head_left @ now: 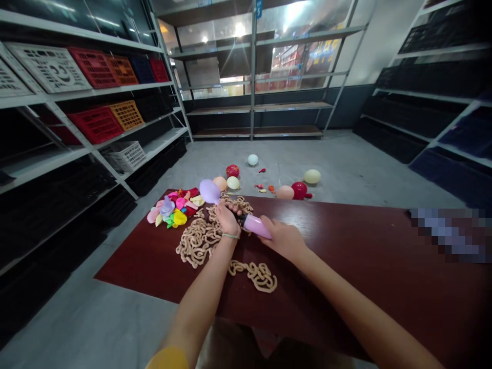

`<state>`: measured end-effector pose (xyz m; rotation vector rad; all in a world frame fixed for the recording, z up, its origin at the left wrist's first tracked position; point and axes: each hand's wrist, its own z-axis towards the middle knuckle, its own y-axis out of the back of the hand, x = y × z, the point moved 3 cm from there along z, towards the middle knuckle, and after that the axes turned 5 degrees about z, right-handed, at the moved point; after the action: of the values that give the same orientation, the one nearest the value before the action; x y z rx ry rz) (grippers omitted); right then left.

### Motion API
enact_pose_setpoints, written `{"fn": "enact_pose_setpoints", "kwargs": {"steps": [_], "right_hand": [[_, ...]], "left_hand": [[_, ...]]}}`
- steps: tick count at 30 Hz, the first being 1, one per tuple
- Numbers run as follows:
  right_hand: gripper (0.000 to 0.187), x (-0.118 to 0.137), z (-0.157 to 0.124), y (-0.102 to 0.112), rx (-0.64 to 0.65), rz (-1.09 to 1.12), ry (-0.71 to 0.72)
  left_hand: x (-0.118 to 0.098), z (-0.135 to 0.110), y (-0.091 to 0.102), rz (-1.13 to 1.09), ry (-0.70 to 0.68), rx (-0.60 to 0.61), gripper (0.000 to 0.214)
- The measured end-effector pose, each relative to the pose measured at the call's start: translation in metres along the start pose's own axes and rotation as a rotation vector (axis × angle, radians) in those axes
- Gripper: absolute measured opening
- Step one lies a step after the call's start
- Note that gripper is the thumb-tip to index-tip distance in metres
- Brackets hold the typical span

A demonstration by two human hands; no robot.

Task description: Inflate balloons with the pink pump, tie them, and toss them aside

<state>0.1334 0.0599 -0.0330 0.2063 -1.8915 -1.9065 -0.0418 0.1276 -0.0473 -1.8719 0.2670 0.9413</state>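
1. Head camera: the left hand is keeping its fingers closed around the neck of a lilac balloon, with the black end of a lilac pump reaching it from the right; the hand is hiding whether the neck is sitting over that end.
2. The right hand is gripping the pump's near right end, fingers wrapped tightly about it.
3. The balloon, partly filled, is pointing far and left from the left hand, above the counter.
4. A pale band is circling the left wrist.
5. Under and left of that hand, a heap of tan curled tubes is lying on the counter; a smaller tangle is resting nearer, to the right.
6. Farther left, a pile of limp coloured balloons is lying beside the heap.
7. Beyond the counter's far edge, round balloons, including a dark red one and a pale yellow one, are resting on the floor.
8. Crates are standing on the left shelves, and another rack is standing at the far side.
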Motion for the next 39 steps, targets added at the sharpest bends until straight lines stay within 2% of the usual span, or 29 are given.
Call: {"fn": "enact_pose_setpoints", "kwargs": {"steps": [2, 4, 9, 12, 15, 18, 20, 23, 25, 28, 31, 33, 36, 39], "right_hand": [[0.057, 0.002, 0.003, -0.003, 0.017, 0.015, 0.045], [0.060, -0.007, -0.003, -0.007, 0.021, -0.001, 0.065], [0.062, -0.046, -0.053, -0.004, 0.085, -0.131, 0.054], [0.065, -0.051, -0.076, 0.005, 0.125, -0.184, 0.016], [0.067, -0.036, -0.069, 0.009, 0.177, -0.175, -0.039], [0.064, -0.007, -0.036, 0.008, 0.204, -0.071, -0.032], [0.064, 0.012, -0.012, 0.006, 0.171, -0.026, -0.035], [0.069, 0.030, 0.003, 0.003, 0.156, -0.014, -0.046], [0.071, 0.032, -0.005, 0.003, 0.153, -0.030, -0.037], [0.072, 0.023, -0.038, 0.006, 0.162, -0.096, -0.033], [0.067, 0.014, -0.072, 0.011, 0.223, -0.170, -0.059], [0.064, 0.014, -0.083, 0.016, 0.254, -0.208, -0.085], [0.064, 0.027, -0.072, 0.021, 0.241, -0.218, -0.064], [0.067, 0.047, -0.038, 0.022, 0.193, -0.183, -0.015]], "left_hand": [[0.005, 0.004, 0.006, 0.030, -0.016, -0.011, 0.021], [0.008, 0.010, 0.009, 0.060, -0.028, -0.013, 0.021], [0.011, 0.022, 0.013, 0.083, -0.020, -0.001, 0.022], [0.015, 0.025, 0.017, 0.079, 0.015, 0.000, 0.021], [0.017, 0.025, 0.021, 0.074, 0.031, -0.001, 0.020], [0.016, 0.025, 0.023, 0.069, 0.038, 0.004, 0.020], [0.015, 0.026, 0.024, 0.069, 0.050, 0.011, 0.021], [0.014, 0.028, 0.025, 0.073, 0.072, 0.019, 0.021], [0.014, 0.029, 0.025, 0.076, 0.085, 0.029, 0.020], [0.017, 0.029, 0.024, 0.070, 0.101, 0.048, 0.019], [0.018, 0.027, 0.024, 0.052, 0.120, 0.056, 0.018], [0.019, 0.027, 0.025, 0.035, 0.136, 0.062, 0.019], [0.019, 0.028, 0.026, 0.015, 0.167, 0.088, 0.019], [0.018, 0.028, 0.027, 0.009, 0.195, 0.107, 0.020]]}}
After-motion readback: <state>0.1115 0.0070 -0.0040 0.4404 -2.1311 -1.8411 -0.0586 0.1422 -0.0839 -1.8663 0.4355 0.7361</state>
